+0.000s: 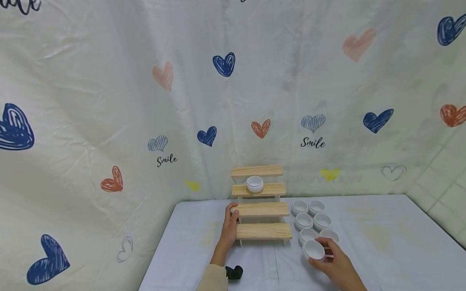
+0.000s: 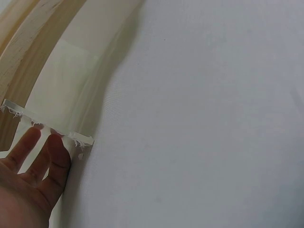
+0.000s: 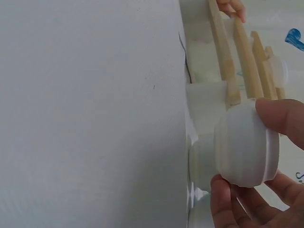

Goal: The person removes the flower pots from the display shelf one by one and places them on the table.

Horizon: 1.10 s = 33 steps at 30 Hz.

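Note:
A tiered display stand with several light wooden shelves point(image 1: 261, 209) stands at the back of the table, on pale side supports. My left hand point(image 1: 229, 227) grips its left side by a lower shelf; in the left wrist view, fingertips point(image 2: 57, 148) touch the clear side panel point(image 2: 50, 123). My right hand point(image 1: 335, 262) holds a small white bowl point(image 1: 314, 249) between thumb and fingers, in front of a group of similar white bowls point(image 1: 303, 221). In the right wrist view that bowl point(image 3: 244, 145) is tilted. Another white bowl point(image 1: 255, 183) sits on an upper shelf.
The white bowls stand in two columns just right of the stand, on a white-covered table point(image 1: 378, 238). Behind hangs a white curtain point(image 1: 269, 89) printed with hearts. A black object point(image 1: 234, 272) shows beside the left sleeve point(image 1: 214, 278).

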{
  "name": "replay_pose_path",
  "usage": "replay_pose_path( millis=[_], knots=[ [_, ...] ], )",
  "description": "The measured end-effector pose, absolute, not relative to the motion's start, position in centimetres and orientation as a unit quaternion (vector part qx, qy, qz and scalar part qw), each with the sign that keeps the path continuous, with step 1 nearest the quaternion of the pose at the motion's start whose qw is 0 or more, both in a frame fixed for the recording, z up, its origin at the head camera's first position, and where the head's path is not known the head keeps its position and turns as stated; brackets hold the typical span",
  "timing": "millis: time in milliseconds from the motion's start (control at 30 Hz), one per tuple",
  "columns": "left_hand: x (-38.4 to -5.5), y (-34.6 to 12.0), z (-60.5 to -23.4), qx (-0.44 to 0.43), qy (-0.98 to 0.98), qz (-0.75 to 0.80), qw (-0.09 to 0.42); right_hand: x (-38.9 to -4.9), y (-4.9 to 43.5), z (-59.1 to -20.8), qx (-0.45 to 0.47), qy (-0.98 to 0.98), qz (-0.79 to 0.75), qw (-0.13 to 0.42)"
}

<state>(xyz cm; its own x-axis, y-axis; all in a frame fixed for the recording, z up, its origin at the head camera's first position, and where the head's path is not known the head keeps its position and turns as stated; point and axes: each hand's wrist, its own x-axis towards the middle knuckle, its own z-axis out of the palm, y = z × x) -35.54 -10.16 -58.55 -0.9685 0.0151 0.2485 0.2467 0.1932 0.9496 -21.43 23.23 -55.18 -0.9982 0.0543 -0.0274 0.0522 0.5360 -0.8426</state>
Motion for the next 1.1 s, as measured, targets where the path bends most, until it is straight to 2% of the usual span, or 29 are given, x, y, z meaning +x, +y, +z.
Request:
replay_pose_path(
  millis=[333,567,1100],
  knots=[
    [-35.4,-10.2,-58.3,-0.089,-0.763,-0.634,0.082,-21.4,23.5,-55.6,-0.035,-0.877,0.478,-0.014],
    [-33.4,-10.6,-55.0,-0.108,-0.756,-0.643,0.052,-21.2,23.6,-55.8,-0.019,-0.884,0.467,-0.017],
    [-33.3,-10.6,-54.9,-0.101,-0.76,-0.641,0.049,-21.6,24.1,-56.4,-0.023,-0.888,0.459,-0.03]
  ],
)
